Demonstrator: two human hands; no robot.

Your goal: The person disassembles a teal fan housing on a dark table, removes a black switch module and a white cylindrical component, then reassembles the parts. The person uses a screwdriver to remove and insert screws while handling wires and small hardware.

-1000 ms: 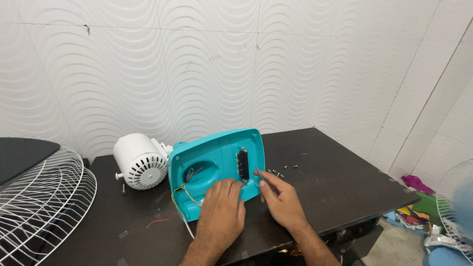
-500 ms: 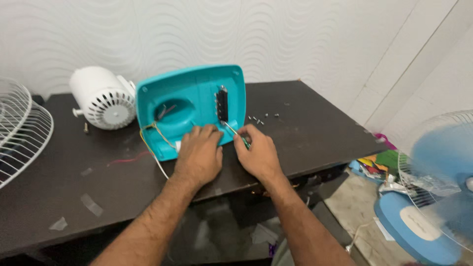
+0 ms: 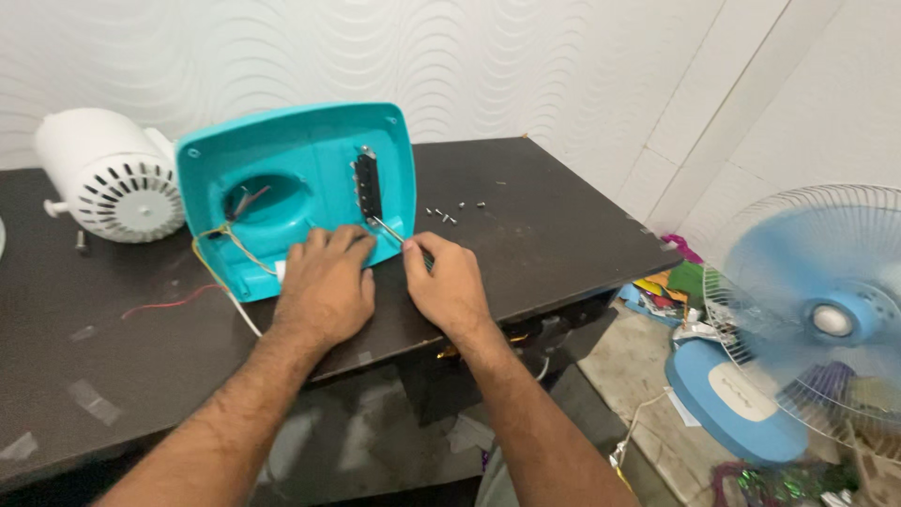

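My left hand (image 3: 324, 282) flat on teal fan base (image 3: 296, 192), right hand (image 3: 449, 282) pinching screwdriver (image 3: 387, 229) – tip could slip off. Tiny screws (image 3: 452, 212) past right hand might roll away.

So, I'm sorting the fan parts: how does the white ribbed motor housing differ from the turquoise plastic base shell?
The white ribbed motor housing is rounded and slotted with vents; the turquoise plastic base shell is a flat-backed tray with an oval opening. The housing lies untouched at the table's left; the shell is propped up under the left hand. Wires trail only from the shell. Both rest on the dark table.
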